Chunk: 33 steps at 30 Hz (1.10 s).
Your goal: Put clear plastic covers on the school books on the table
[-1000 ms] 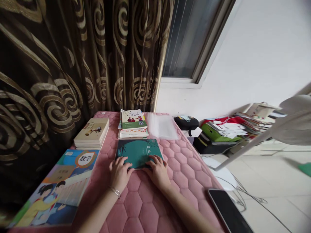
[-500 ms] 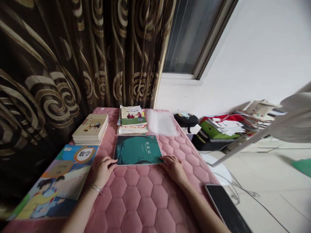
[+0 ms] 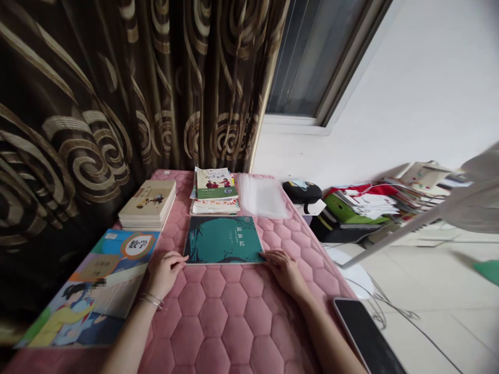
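A dark green book (image 3: pixel 224 240) with white Chinese characters lies flat on a pink quilted cover (image 3: pixel 218 317), its long side towards me. My left hand (image 3: pixel 166 267), with a thin bracelet at the wrist, has its fingers pinched at the book's near left corner. At the near right corner, the fingertips of my right hand (image 3: pixel 284 267) close on the edge. Just beyond the book sits a small pile of booklets (image 3: pixel 214 189), and beside it are clear plastic covers (image 3: pixel 263 196). Left of my left hand lies a blue maths textbook (image 3: pixel 97 285).
A stack of beige books (image 3: pixel 148 203) stands at the far left, against a patterned curtain (image 3: pixel 156 78). On the right edge lies a black phone (image 3: pixel 366 335). A black case (image 3: pixel 302 192), a white fan (image 3: pixel 405 234) and piled papers (image 3: pixel 366 202) are farther right.
The view has shifted slightly, so everything sits a little farther right. Both hands stay at the green book's near corners; the right hand's fingers look slightly more stretched.
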{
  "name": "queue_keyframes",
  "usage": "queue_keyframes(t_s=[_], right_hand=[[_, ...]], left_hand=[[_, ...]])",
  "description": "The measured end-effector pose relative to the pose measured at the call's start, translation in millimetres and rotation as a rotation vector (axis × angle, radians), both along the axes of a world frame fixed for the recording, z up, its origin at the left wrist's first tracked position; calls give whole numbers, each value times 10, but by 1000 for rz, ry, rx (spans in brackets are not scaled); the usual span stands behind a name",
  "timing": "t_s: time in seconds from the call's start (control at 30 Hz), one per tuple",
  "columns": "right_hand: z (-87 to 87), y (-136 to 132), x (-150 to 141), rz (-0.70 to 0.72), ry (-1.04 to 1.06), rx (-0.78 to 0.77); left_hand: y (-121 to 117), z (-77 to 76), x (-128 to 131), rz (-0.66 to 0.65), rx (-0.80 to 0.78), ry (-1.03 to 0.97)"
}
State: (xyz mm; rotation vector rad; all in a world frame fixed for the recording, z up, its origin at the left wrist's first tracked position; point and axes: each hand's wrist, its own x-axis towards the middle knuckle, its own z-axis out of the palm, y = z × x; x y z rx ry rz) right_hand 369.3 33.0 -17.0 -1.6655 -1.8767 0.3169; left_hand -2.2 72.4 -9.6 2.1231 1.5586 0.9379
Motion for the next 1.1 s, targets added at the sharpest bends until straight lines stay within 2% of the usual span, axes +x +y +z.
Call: queue_keyframes(t_s=[0.2,0.37,0.47,0.57,0.63,0.8,0.93,1.1], right_hand=[[14,-10,7,7,-25,-5],[222,46,-52,-35,-164,-80],[401,250,-197,-41,-318,-62],[521,600,-397,60,-409,-19],[548,871,-519,105,-462,-47],[500,1414,-687,49,-531,-149],[482,1574,-723,19,-552,-191],[546,1481,-678,41,-562,-219]], left_hand=[[-47,52,25,22,67,151],[-212,187,232,149,206,406],[-257,210,369,158,249,491],[-243,178,442,158,265,542],[-222,146,462,161,267,567],[-191,75,480,193,262,586],[-185,49,476,194,263,586],[-175,74,402,211,252,576]])
